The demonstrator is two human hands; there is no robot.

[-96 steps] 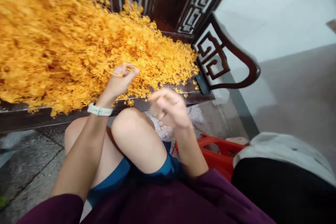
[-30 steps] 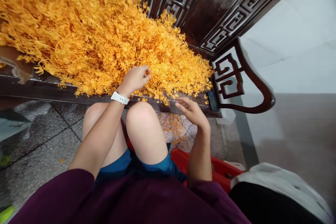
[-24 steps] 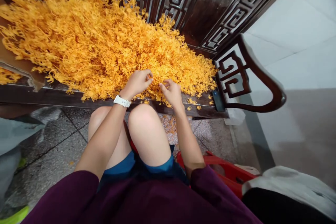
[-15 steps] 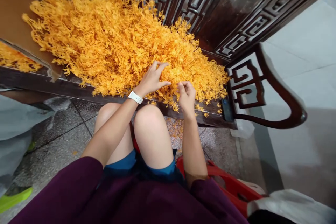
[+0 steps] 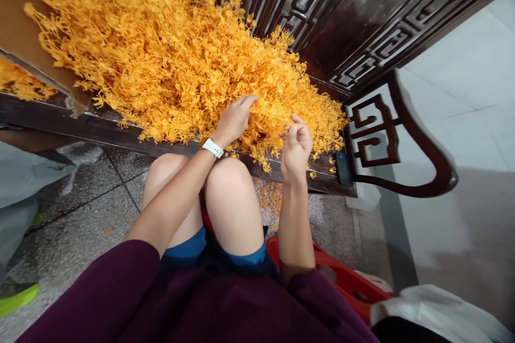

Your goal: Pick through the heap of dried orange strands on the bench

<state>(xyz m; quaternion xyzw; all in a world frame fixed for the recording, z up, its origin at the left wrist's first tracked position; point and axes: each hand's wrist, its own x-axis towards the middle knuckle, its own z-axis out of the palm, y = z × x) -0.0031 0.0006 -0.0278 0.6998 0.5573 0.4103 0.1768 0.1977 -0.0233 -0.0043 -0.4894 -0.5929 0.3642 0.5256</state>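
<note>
While the left hand (image 5: 233,120) curls at the front of a heap of orange flowers (image 5: 161,59) on the dark table (image 5: 52,120), the right hand (image 5: 296,147) is raised just beside it, seen from the head camera. The right grip is drawn nearly together, the left half curled; whether either clamps a stem, one cannot tell. A light pinch, without tugging, would likely spare the delicate-looking flowers.
</note>
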